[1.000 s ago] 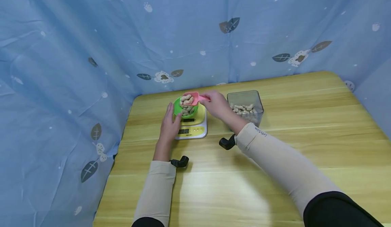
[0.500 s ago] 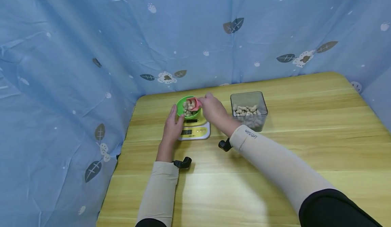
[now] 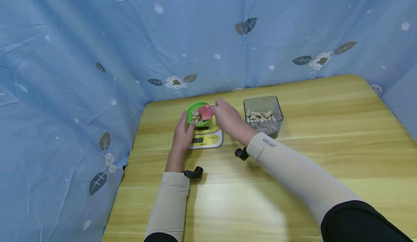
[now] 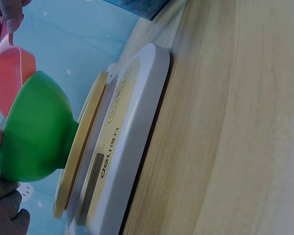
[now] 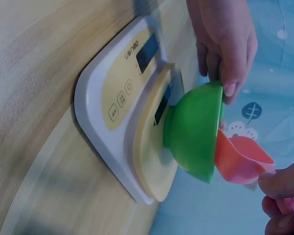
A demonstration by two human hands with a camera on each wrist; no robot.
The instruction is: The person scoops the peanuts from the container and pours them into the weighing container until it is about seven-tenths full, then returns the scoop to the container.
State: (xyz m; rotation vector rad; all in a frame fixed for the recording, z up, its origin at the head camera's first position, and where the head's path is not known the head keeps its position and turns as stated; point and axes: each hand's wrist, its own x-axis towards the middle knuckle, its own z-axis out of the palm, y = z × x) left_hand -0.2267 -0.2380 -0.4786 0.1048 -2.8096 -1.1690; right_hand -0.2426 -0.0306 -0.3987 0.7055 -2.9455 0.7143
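Observation:
A green bowl (image 3: 194, 107) with peanuts (image 3: 196, 116) in it stands on a yellow and white kitchen scale (image 3: 211, 140). My left hand (image 3: 182, 136) holds the bowl's side, thumb near its front. My right hand (image 3: 227, 118) grips the handle of a pink scoop (image 3: 205, 112). The scoop is tipped over the bowl, its underside turned up in the head view. In the right wrist view the scoop (image 5: 240, 159) dips past the bowl's rim, and a small bit of peanut shows beside it. The scoop's inside is hidden from above, and the scale's digits are too small to read.
A clear grey plastic box (image 3: 270, 129) partly filled with peanuts stands right of the scale, beyond the right forearm. The wooden table (image 3: 228, 198) ends at a blue patterned curtain (image 3: 208, 35) at the back and left.
My right hand has turned the scoop over above the bowl; the peanuts seen in it earlier no longer show there, and more lie in the bowl. The left hand stays at the bowl.

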